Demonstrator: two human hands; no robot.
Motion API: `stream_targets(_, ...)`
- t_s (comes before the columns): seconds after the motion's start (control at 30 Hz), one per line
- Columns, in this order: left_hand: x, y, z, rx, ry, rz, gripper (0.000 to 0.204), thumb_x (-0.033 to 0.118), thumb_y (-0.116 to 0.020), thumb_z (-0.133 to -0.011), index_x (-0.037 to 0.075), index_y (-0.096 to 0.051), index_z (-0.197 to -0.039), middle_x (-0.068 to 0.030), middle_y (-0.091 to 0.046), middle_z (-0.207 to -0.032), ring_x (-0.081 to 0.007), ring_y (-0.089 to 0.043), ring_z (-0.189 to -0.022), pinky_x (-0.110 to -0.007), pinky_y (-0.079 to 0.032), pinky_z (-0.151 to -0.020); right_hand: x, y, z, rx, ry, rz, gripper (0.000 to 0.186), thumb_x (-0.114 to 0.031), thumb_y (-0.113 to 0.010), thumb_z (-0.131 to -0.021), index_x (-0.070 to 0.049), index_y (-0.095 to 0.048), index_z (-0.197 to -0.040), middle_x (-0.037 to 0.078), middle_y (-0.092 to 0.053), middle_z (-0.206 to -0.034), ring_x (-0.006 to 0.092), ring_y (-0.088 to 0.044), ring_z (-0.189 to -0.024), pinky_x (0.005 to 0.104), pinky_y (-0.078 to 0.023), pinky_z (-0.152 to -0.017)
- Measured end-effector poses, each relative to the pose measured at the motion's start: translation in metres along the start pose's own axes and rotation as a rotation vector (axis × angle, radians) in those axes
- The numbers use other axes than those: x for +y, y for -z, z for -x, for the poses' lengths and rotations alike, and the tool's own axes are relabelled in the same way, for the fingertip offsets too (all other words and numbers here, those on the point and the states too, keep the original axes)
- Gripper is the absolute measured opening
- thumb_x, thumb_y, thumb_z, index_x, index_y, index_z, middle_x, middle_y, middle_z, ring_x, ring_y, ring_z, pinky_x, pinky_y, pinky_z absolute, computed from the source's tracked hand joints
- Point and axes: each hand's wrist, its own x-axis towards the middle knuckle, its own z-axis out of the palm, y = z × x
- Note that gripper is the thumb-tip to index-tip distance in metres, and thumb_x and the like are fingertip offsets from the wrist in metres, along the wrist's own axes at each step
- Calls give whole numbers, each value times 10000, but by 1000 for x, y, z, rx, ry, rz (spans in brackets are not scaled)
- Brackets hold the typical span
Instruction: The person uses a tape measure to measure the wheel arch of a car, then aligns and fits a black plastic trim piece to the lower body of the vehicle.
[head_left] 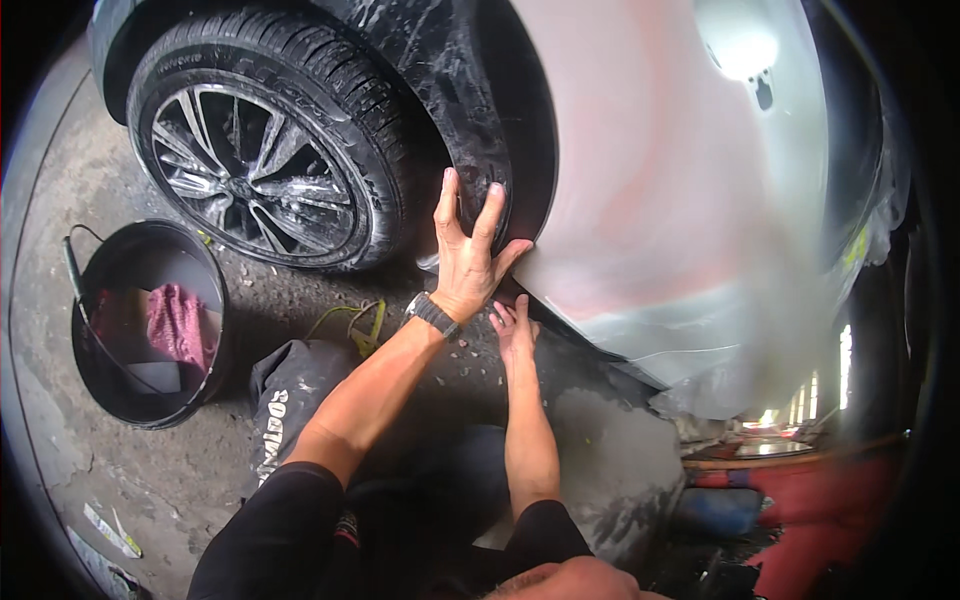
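Note:
My left hand (pixel 468 262), with a dark watch (pixel 433 314) on its wrist, lies against the dark wheel-arch trim (pixel 478 130) of a car. Its fingers are spread, and the thumb reaches toward the lower corner of the bumper (pixel 640 200). That bumper is pale grey with sanded, pinkish patches. Just below the corner, my right hand (pixel 517 330) reaches up by the bumper's underside with its fingers apart. I see nothing held in it; whether its fingertips touch the edge I cannot tell. Left of my hands stands the car's wheel (pixel 250 185), its tyre and spoked rim streaked with whitish residue.
A black bucket (pixel 212 300) holds greyish water, a pink cloth (pixel 178 325) and a grey block-like piece. Yellow-green straps (pixel 368 330) lie on the rough floor (pixel 150 470) near my knee. Plastic sheeting (pixel 715 388) hangs under the bumper; a red object (pixel 820 510) is at lower right.

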Motion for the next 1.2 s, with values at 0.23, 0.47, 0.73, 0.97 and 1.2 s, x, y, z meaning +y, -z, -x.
stream_targets(0.23, 4, -1, 2, -52, 111, 74, 856, 139, -897, -670, 198, -506, -1429, -268, -50, -1566, -449, -234, -1433, -480, -329, -1156, -7, 5, 4, -4, -55, -16, 1076, -425, -768, -851, 114, -72, -1470, 306, -320, -1474, 380, -524, -1261, 482, -500, -980)
stream_targets(0.47, -2, -1, -2, -59, 137, 148, 786, 128, -885, -685, 221, -552, -1391, -279, -78, -1563, -456, -188, -1447, -494, -291, -1172, -13, -15, 16, -32, -19, -18, 755, -417, -675, -927, 21, -311, -1422, 161, -486, -1339, 285, -552, -1199, 462, -479, -996)
stream_targets(0.73, 2, 13, -18, 10, 45, 40, 798, 114, -860, -700, 232, -521, -1412, -297, -101, -1571, -464, -180, -1449, -624, -241, -1138, -18, -8, 19, -155, -11, 27, 992, -505, -676, -898, 66, -134, -1502, 275, -309, -1494, 361, -420, -1360, 489, -398, -1096)
stream_targets(0.97, 22, 33, -51, -77, -50, -123, 943, 103, -859, -626, 294, -467, -1462, -239, -94, -1614, -477, -115, -1467, -672, -129, -1143, -16, -9, 18, -99, -18, 19, 980, -469, -715, -883, 112, -181, -1465, 298, -351, -1447, 373, -459, -1323, 501, -409, -1080)
stream_targets(1.2, 19, 43, -62, -170, -106, -187, 1003, 143, -873, -598, 299, -434, -1486, -93, -195, -1636, -490, -67, -1469, -683, -67, -1143, -14, -4, 8, -84, -4, -5, 1128, -420, -782, -835, 215, -35, -1394, 403, -287, -1448, 460, -510, -1258, 546, -481, -987)
